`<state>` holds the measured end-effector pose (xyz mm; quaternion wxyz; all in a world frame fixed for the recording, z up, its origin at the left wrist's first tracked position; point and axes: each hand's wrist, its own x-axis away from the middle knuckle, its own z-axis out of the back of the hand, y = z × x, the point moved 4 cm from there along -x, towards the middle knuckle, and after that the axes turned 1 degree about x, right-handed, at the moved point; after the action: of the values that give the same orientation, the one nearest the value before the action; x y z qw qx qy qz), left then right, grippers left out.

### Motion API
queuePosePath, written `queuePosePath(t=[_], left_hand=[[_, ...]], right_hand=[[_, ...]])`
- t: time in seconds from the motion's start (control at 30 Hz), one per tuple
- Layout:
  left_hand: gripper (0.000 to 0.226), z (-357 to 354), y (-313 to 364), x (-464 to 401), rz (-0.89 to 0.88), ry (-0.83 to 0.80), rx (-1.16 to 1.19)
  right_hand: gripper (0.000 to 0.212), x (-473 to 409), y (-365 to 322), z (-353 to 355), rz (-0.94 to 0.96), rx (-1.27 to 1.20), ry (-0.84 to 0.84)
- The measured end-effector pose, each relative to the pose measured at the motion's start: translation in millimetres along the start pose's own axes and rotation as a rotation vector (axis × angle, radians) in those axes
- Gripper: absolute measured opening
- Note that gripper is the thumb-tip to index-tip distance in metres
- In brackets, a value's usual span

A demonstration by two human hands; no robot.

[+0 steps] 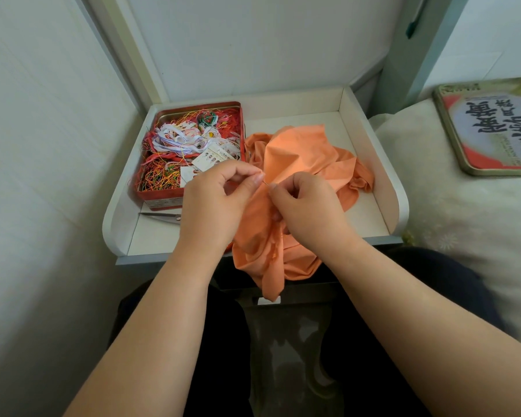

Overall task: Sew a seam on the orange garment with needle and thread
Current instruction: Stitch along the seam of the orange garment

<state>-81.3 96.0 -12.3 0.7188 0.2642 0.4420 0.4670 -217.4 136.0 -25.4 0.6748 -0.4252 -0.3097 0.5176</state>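
Observation:
The orange garment (301, 152) lies crumpled on a small white table (370, 206) and hangs over its front edge towards my lap. My left hand (214, 200) and my right hand (307, 212) meet above a fold of the cloth. A thin needle (266, 182) shows between their fingertips. My left thumb and forefinger pinch one end, and my right fingertips pinch the other end together with the fabric. The thread itself is too fine to make out.
An open red tin (163, 195) full of tangled coloured threads and thread cards stands at the table's left. Scissors (160, 217) lie in front of it. The tin's printed lid (491, 127) rests on the bedding at the right. Walls close in on the left and back.

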Motion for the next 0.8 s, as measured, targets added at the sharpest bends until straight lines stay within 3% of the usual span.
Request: queuePosePath(t=[0.17, 0.33, 0.5, 0.8], left_hand=[[0.009, -9, 4, 5, -0.092, -0.030, -0.047], [0.005, -10, 2, 6, -0.060, 0.017, -0.101], [0.005, -9, -2, 4, -0.001, -0.024, -0.163], [0.006, -4, 6, 3, -0.140, -0.023, -0.161]], right_hand=[[0.024, -1, 4, 2, -0.014, 0.037, 0.056], [0.029, -5, 2, 5, -0.018, 0.020, 0.050], [0.030, -4, -1, 3, -0.043, -0.109, -0.060], [0.030, -4, -2, 7, -0.029, -0.200, -0.197]])
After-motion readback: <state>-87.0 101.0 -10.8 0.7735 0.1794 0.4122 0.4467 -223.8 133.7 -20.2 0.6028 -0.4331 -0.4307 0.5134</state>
